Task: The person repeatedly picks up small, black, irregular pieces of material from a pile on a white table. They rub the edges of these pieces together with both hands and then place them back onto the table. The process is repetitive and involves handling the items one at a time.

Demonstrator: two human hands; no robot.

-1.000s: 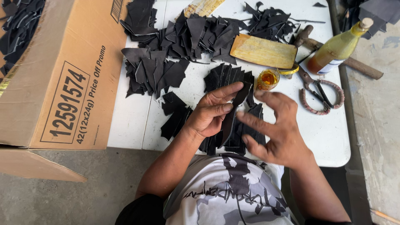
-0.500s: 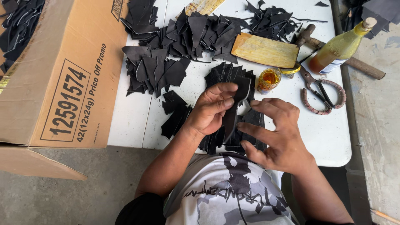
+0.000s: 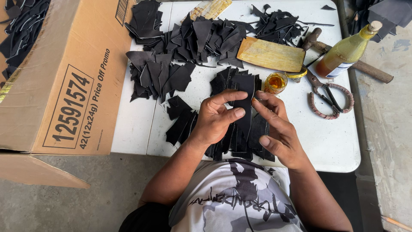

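A long black leather strip (image 3: 244,107) is pinched between my left hand (image 3: 216,118) and my right hand (image 3: 274,129), above the near part of the white table (image 3: 334,141). My left thumb and forefinger grip its left edge. My right fingertips press its right edge near the top. Under both hands lies a heap of black leather pieces (image 3: 234,141). More black pieces lie fanned out just beyond the strip (image 3: 227,79).
Left stands a large cardboard box (image 3: 64,77) holding black scraps. Across the table's far side lie piles of black cut pieces (image 3: 189,43), a yellow wooden block (image 3: 270,55), a small glue jar (image 3: 275,82), scissors (image 3: 328,96), a yellow bottle (image 3: 345,51) and a hammer (image 3: 365,66).
Both hands have shifted slightly along the strip: my right fingers have moved up to its top edge, and my left thumb now lies across its left side.
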